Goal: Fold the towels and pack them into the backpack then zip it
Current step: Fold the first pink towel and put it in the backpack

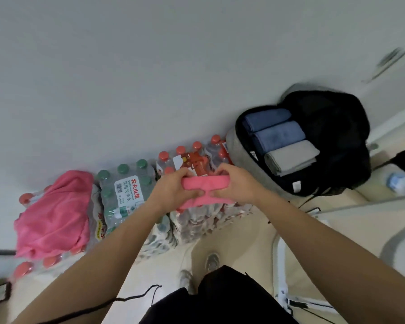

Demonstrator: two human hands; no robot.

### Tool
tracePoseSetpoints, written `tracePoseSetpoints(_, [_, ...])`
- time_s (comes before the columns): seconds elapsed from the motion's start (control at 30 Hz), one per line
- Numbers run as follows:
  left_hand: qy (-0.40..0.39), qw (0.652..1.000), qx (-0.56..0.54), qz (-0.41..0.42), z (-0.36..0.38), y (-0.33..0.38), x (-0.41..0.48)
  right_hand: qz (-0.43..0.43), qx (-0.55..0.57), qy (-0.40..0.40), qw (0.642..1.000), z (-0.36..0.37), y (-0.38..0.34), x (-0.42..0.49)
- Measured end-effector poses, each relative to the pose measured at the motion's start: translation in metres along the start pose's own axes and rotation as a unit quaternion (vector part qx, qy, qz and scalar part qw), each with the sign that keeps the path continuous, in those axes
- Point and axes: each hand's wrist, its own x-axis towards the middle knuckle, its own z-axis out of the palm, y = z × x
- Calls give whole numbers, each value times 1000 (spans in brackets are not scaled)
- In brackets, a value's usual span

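Both hands hold a folded pink towel (205, 186) in the air above the bottle packs. My left hand (173, 190) grips its left end and my right hand (237, 184) grips its right end, fingers curled under the fold. To the right an open black and grey backpack (332, 141) lies against the wall. Inside it sit two folded blue towels (278, 134) and one folded grey towel (290, 157) side by side. Another pink towel (54, 213) lies crumpled on bottles at the left.
Shrink-wrapped packs of water bottles (126, 190) with green and red caps line the white wall. A loose bottle (400, 181) lies at the right beside a black object. A black cord (117, 300) runs across the floor near my feet. A white frame (281, 277) stands at the lower right.
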Motion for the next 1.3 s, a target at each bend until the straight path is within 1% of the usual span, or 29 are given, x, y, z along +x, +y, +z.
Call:
tracePoseSetpoints(0.13, [-6, 997, -70, 19, -1, 40, 10, 42, 109, 98, 988, -33, 14, -36])
tracePoseSetpoints(0.2, [-5, 996, -87, 32, 5, 66, 17, 58, 140, 141, 978, -51, 23, -52])
tracePoseSetpoints(0.3, [-6, 992, -114, 60, 18, 106, 30, 89, 151, 211, 962, -77, 42, -72])
tracePoseSetpoints(0.43, [-49, 985, -143, 82, 44, 156, 56, 146, 106, 269, 946, -112, 86, -88])
tracePoseSetpoints(0.53, [-88, 984, -125, 94, 72, 188, 76, 189, 49, 261, 945, -137, 119, -88])
tracePoseSetpoints(0.67, [-86, 992, -40, 88, 111, 216, 94, 232, -30, 183, 955, -159, 147, -79])
tracePoseSetpoints(0.77, [-89, 992, 20, 87, 129, 227, 102, 241, -88, 148, 955, -158, 162, -69])
tracePoseSetpoints(0.87, [-94, 988, 90, 79, 138, 225, 106, 240, -116, 131, 955, -148, 172, -59])
tracePoseSetpoints(0.97, [-85, 977, 171, 89, 137, 215, 105, 230, -152, 136, 952, -140, 172, -50])
tracePoseSetpoints(1.1, [-79, 967, 221, 100, 132, 206, 102, 235, -198, 165, 937, -138, 172, -43])
tracePoseSetpoints(1.2, [-111, 962, 223, 111, 126, 204, 97, 226, -213, 194, 931, -141, 175, -47])
tracePoseSetpoints(1.3, [-138, 958, 198, 152, 120, 202, 93, 215, -222, 207, 928, -142, 175, -51])
